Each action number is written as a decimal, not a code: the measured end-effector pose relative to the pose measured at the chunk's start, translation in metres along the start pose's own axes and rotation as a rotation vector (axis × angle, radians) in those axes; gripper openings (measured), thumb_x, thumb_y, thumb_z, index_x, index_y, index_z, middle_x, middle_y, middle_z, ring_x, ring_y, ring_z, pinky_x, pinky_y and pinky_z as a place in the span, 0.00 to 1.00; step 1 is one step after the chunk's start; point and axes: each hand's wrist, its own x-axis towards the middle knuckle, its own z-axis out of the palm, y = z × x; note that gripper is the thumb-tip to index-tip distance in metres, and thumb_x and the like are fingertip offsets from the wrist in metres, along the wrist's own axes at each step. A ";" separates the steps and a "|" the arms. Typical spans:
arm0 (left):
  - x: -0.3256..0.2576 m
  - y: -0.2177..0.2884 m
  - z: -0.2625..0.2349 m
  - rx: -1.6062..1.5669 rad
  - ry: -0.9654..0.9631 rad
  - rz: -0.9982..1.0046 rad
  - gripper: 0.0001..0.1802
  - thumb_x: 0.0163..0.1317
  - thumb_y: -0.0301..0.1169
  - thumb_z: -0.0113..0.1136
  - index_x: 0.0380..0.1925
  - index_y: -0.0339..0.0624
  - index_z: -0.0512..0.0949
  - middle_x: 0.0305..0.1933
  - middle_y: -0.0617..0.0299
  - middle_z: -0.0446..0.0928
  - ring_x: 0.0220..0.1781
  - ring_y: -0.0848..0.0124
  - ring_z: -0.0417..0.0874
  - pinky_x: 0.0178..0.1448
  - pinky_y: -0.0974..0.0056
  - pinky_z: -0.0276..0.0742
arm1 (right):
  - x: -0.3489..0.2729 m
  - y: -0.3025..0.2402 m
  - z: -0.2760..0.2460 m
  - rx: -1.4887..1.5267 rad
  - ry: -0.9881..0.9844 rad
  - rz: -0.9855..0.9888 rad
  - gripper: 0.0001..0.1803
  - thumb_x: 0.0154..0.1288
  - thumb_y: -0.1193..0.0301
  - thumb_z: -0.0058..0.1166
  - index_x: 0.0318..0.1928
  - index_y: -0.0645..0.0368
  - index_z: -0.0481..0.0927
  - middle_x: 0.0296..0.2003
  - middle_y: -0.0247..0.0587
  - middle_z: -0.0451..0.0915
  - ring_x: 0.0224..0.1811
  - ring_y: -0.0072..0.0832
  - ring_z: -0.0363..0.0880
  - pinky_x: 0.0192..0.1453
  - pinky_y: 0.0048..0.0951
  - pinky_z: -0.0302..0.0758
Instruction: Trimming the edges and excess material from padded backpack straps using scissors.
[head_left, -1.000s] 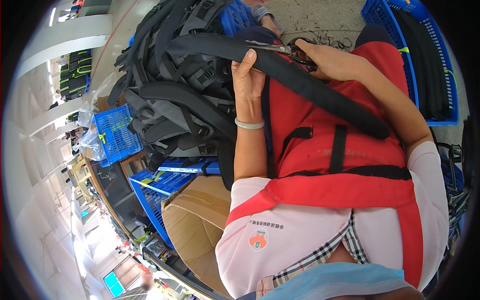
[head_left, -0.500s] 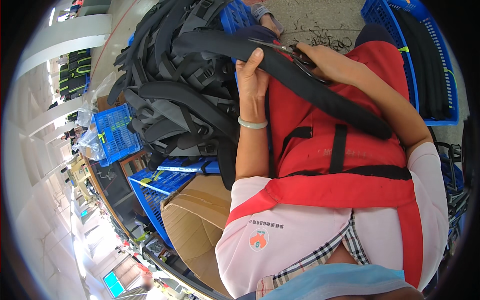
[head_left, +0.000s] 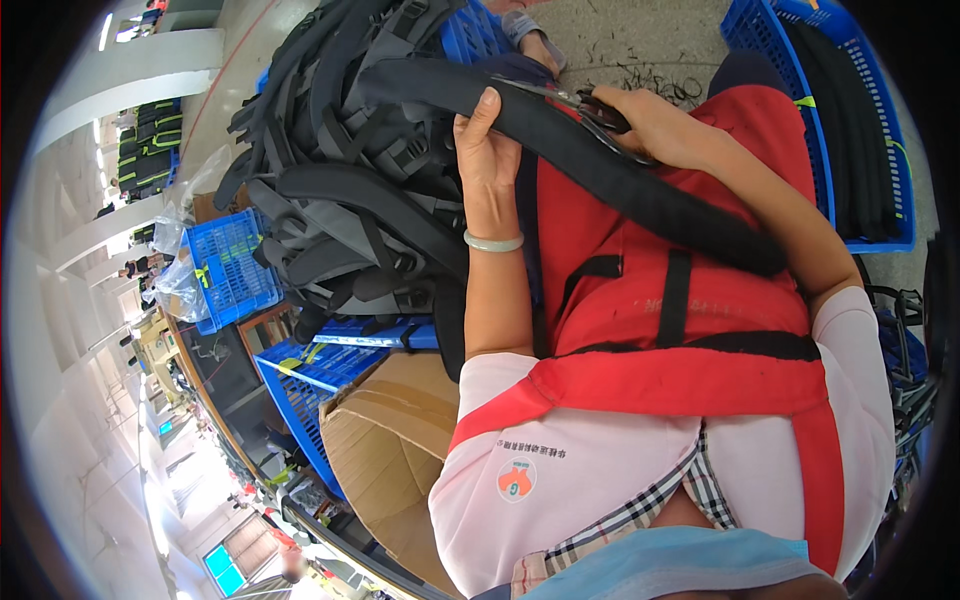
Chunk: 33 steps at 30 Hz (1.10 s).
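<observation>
left hand (head_left: pixel 488 152) around black padded strap (head_left: pixel 615 185)

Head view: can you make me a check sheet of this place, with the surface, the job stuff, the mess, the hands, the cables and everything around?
Surface: red apron across the lap.
Job's things: padded black strap; scissors at its far edge.
Clutter: pile of dark straps on the left; dark scraps on the floor.
Hands: left hand grips the strap; right hand holds the scissors.
Cables: nothing seen that is plainly a cable.
Surroundings: right crate, blue, holding black pieces; left crate, also blue; cardboard.
</observation>
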 end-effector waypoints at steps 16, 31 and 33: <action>0.001 -0.009 -0.007 0.019 -0.046 0.018 0.15 0.58 0.25 0.64 0.45 0.36 0.75 0.44 0.55 0.79 0.47 0.61 0.81 0.58 0.54 0.77 | 0.023 -0.003 -0.004 -0.059 -0.146 0.124 0.22 0.56 0.75 0.55 0.51 0.69 0.67 0.27 0.58 0.75 0.30 0.48 0.77 0.35 0.41 0.70; 0.001 -0.013 -0.006 0.007 -0.079 -0.018 0.16 0.58 0.25 0.64 0.47 0.35 0.75 0.46 0.54 0.79 0.49 0.60 0.81 0.60 0.53 0.76 | 0.020 0.009 -0.013 -0.020 -0.146 0.076 0.18 0.58 0.73 0.56 0.48 0.65 0.69 0.28 0.56 0.75 0.30 0.46 0.75 0.36 0.40 0.70; 0.001 -0.012 -0.007 0.020 -0.072 -0.007 0.15 0.58 0.25 0.64 0.45 0.35 0.76 0.45 0.55 0.80 0.48 0.61 0.81 0.59 0.53 0.77 | 0.020 0.010 -0.012 0.008 -0.170 0.118 0.17 0.59 0.73 0.56 0.47 0.66 0.70 0.28 0.56 0.75 0.30 0.46 0.75 0.37 0.40 0.70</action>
